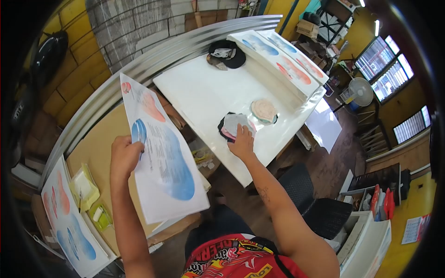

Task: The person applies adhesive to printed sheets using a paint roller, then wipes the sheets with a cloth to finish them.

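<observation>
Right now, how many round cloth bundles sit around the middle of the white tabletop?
2: a grey-topped bundle partly under the right hand, and a beige-topped bundle just to the right of the first. None seems hidden there.

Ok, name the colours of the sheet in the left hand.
White sheet with red and blue shapes, seen in the head view.

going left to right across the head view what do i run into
Yellow tray → printed sheet held by the left hand → right hand → round peach cloth → fan
</observation>
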`<state>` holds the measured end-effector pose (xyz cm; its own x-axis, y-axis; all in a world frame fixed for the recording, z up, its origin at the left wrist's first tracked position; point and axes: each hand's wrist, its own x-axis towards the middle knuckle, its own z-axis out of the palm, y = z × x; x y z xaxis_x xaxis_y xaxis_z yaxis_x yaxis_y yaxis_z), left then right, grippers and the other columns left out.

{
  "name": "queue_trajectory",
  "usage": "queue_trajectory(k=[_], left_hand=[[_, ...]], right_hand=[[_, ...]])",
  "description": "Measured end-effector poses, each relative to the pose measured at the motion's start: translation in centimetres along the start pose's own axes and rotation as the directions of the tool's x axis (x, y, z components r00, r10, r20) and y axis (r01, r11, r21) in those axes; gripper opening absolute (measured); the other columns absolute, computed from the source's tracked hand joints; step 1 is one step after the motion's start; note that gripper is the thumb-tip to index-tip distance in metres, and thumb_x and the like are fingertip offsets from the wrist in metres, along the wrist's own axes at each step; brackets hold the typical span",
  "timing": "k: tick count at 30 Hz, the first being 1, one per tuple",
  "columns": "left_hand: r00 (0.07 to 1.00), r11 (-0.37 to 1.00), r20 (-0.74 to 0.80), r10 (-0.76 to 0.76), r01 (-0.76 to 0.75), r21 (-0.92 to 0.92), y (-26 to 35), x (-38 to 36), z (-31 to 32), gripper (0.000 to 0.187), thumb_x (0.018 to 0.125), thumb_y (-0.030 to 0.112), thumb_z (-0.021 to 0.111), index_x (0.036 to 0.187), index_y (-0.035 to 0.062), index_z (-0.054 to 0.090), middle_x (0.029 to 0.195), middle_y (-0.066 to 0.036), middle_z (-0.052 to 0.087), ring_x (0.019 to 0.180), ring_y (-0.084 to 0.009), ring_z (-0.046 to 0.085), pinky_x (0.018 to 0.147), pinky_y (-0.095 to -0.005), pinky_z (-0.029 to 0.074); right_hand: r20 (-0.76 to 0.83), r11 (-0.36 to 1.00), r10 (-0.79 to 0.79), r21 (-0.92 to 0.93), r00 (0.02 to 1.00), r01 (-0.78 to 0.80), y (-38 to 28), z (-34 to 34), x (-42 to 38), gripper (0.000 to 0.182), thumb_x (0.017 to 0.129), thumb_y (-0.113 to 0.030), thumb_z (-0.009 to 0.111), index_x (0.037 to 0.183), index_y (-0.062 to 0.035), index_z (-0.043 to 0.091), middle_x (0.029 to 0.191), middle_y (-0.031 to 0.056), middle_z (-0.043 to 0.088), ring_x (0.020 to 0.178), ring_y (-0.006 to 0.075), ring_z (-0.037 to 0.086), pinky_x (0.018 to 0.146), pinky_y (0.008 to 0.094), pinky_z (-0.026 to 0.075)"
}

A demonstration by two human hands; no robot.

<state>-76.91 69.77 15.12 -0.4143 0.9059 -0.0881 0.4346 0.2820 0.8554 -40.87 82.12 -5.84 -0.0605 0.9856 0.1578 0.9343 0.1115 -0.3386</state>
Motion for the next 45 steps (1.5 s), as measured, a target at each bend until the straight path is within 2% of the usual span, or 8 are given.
queue_trajectory(k=[9, 17, 22, 27, 32, 35, 39, 45], left_hand=[[0.928, 0.848, -0.137, 0.346, -0.247, 0.469, 3.1, -1.8, 5.6, 0.022, 0.067, 0.007, 0.058, 0.074, -0.0124, 0.066, 0.091, -0.029, 0.072, 0.069, -0.0399, 0.069, 0.070, -0.0467, 0.057], [0.984, 0.698, 0.175, -0.018, -0.113, 0.707, 12.0, 2.2, 27.2, 0.023, 0.069, 0.011, 0.065, 0.083, -0.0032, 0.074, 0.107, -0.034, 0.065, 0.089, -0.0442, 0.069, 0.074, -0.0481, 0.058], [0.911, 0.667, 0.347, -0.222, -0.117, 0.736, 10.4, 6.9, 45.8, 0.036, 0.076, 0.019, 0.066, 0.100, -0.0064, 0.075, 0.109, -0.032, 0.068, 0.105, -0.0389, 0.068, 0.079, -0.0428, 0.059], [0.842, 0.714, 0.408, -0.352, -0.040, 0.699, 8.3, 3.7, 52.1, 0.053, 0.081, 0.033, 0.068, 0.114, -0.0092, 0.069, 0.135, -0.036, 0.053, 0.137, -0.0497, 0.042, 0.103, -0.0591, 0.044], [0.992, 0.828, -0.012, -0.129, 0.114, 0.549, 2.5, -0.2, 50.9, 0.086, 0.091, 0.051, 0.060, 0.147, -0.0121, 0.040, 0.163, -0.033, 0.016, 0.152, -0.0518, 0.012, 0.121, -0.0660, 0.002], [0.991, 0.841, -0.131, 0.014, 0.059, 0.537, -2.5, -0.2, 50.8, 0.090, 0.092, 0.053, 0.060, 0.147, -0.0135, 0.034, 0.158, -0.038, 0.025, 0.151, -0.0532, 0.015, 0.120, -0.0669, 0.008], [0.895, 0.824, 0.314, -0.318, 0.097, 0.558, -1.4, 0.5, 48.1, 0.095, 0.092, 0.058, 0.057, 0.148, -0.0152, 0.033, 0.156, -0.037, 0.029, 0.150, -0.0539, 0.015, 0.120, -0.0670, 0.007], [0.991, 0.874, 0.096, -0.095, 0.037, 0.485, -2.5, -0.2, 48.7, 0.100, 0.092, 0.062, 0.057, 0.151, -0.0141, 0.029, 0.159, -0.036, 0.024, 0.150, -0.0516, 0.018, 0.120, -0.0640, 0.014]], right_hand=[[0.148, 0.937, -0.276, -0.177, 0.950, 0.300, 9.4, 4.9, 8.0, 0.048, 0.079, -0.008, 0.067, 0.126, -0.0087, 0.060, 0.114, 0.0169, 0.062, 0.106, 0.0385, 0.062, 0.088, 0.0496, 0.053], [0.166, 0.909, -0.300, -0.249, 0.940, 0.334, 29.4, 0.8, 18.8, 0.057, 0.072, -0.004, 0.067, 0.130, -0.0064, 0.066, 0.109, 0.0204, 0.066, 0.109, 0.0392, 0.064, 0.088, 0.0507, 0.053], [0.195, 0.960, -0.198, 0.237, 0.961, 0.150, 34.0, -3.2, 20.6, 0.043, 0.073, -0.005, 0.063, 0.116, -0.0031, 0.070, 0.099, 0.0252, 0.070, 0.089, 0.0420, 0.069, 0.084, 0.0458, 0.055], [0.081, 0.826, -0.081, 0.563, 0.993, 0.021, 29.1, -4.6, 19.2, 0.040, 0.073, -0.003, 0.065, 0.113, 0.0000, 0.069, 0.089, 0.0205, 0.071, 0.084, 0.0384, 0.070, 0.080, 0.0407, 0.054], [-0.007, 0.760, -0.557, 0.398, 0.830, 0.514, 19.3, -4.6, 19.1, 0.067, 0.065, -0.003, 0.066, 0.131, -0.0014, 0.061, 0.094, 0.0160, 0.063, 0.090, 0.0373, 0.059, 0.083, 0.0459, 0.047], [0.049, 0.599, -0.732, 0.522, 0.680, 0.607, 13.7, -0.1, 17.9, 0.051, 0.066, -0.009, 0.067, 0.116, -0.0035, 0.062, 0.099, 0.0171, 0.061, 0.096, 0.0392, 0.056, 0.086, 0.0504, 0.043], [0.402, 0.624, -0.780, 0.457, 0.479, 0.634, 9.7, 3.6, 15.0, 0.045, 0.067, -0.010, 0.070, 0.112, -0.0081, 0.062, 0.102, 0.0143, 0.061, 0.098, 0.0372, 0.058, 0.087, 0.0495, 0.044], [0.341, 0.681, -0.721, 0.189, 0.603, 0.707, 4.6, 12.4, 27.5, 0.055, 0.068, -0.013, 0.072, 0.122, -0.0096, 0.061, 0.112, 0.0129, 0.064, 0.106, 0.0331, 0.063, 0.089, 0.0459, 0.051]])
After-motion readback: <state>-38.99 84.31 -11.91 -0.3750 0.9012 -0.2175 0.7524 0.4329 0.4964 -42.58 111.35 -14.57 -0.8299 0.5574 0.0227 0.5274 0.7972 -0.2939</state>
